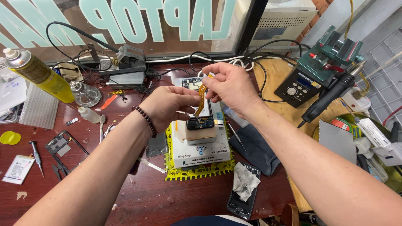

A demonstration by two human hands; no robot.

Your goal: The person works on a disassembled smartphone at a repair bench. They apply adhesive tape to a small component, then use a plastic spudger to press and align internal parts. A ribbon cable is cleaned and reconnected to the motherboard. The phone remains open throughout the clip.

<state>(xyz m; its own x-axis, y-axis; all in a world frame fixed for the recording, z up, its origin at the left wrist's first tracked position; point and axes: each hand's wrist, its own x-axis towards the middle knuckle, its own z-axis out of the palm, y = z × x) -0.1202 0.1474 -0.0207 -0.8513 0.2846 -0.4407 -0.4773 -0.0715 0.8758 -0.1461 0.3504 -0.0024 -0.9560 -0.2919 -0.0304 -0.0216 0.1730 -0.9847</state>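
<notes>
We're pinching the lower end of the orange flex ribbon with our left hand, while our right hand is gripping its top; the strip is running upright between them, above the opened phone on the desk.

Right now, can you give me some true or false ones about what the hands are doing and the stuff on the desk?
1. Both hands pinch an orange ribbon strip. True.
2. The left hand wears a dark bead bracelet. True.
3. The yellow spray can lies to the right, beside the grey wire rack. False: it is at the far left of the desk.
4. A crumpled grey cloth rests on a dark phone. True.
5. The right hand holds a screwdriver. False: its fingers hold the strip; a screwdriver lies at the left.
</notes>
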